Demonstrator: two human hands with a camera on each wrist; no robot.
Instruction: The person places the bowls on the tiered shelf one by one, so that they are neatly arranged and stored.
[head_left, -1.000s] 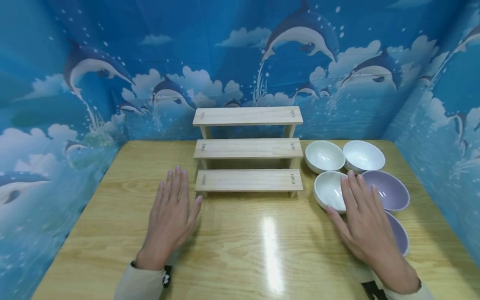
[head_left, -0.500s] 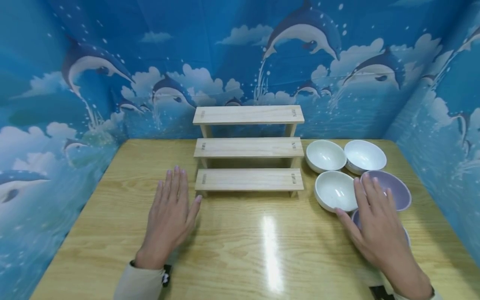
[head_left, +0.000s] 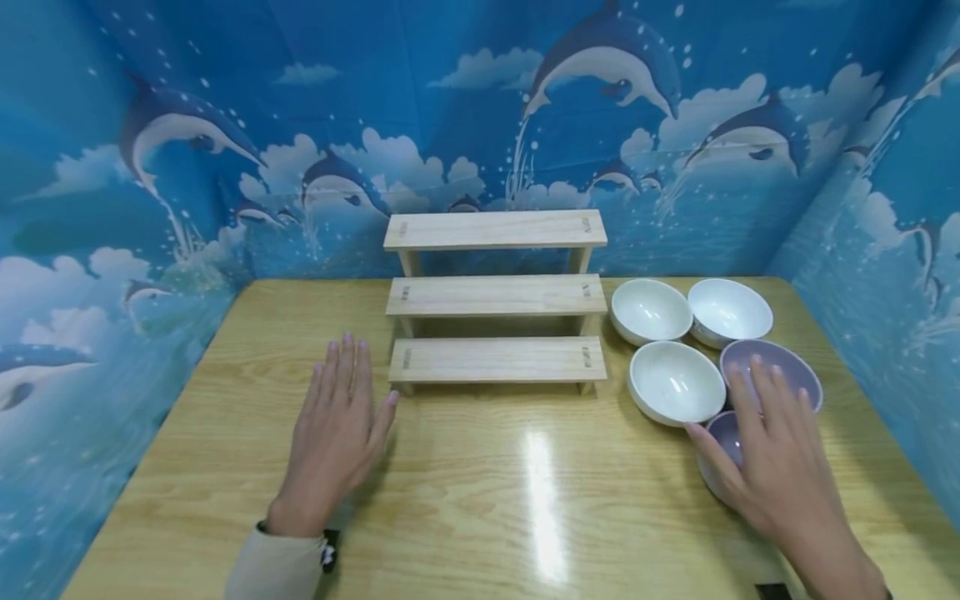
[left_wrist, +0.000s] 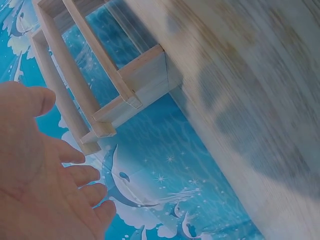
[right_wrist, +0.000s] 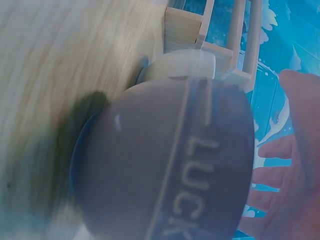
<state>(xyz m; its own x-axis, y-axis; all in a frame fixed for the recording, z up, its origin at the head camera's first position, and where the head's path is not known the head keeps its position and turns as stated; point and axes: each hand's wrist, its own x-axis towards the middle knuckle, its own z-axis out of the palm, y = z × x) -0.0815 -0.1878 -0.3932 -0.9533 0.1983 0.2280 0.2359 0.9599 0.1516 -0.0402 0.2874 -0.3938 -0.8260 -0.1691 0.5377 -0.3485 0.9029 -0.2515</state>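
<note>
My left hand (head_left: 330, 433) hovers over the table left of the three-tier wooden stand (head_left: 497, 360), fingers straight, holding nothing. In the left wrist view that hand (left_wrist: 45, 175) has its palm toward the stand (left_wrist: 115, 105). My right hand (head_left: 780, 467) is held flat above the purple bowls, fingers extended. It partly hides the near purple bowl (head_left: 718, 475) and overlaps the far purple bowl (head_left: 780, 358). In the right wrist view, a purple bowl (right_wrist: 150, 160) with "LUCK" lettering stands beside the open palm (right_wrist: 295, 185).
A white bowl (head_left: 675, 383) stands left of the purple ones. Behind it are a pale greenish-white bowl (head_left: 649, 310) and another white bowl (head_left: 729, 310). The wooden table (head_left: 450, 517) meets a blue dolphin-print cloth (head_left: 480, 100) at the back and sides.
My right hand has moved right and slightly down, away from the white bowl and over the purple bowls. The left hand has barely shifted; the bowls and stand have not moved.
</note>
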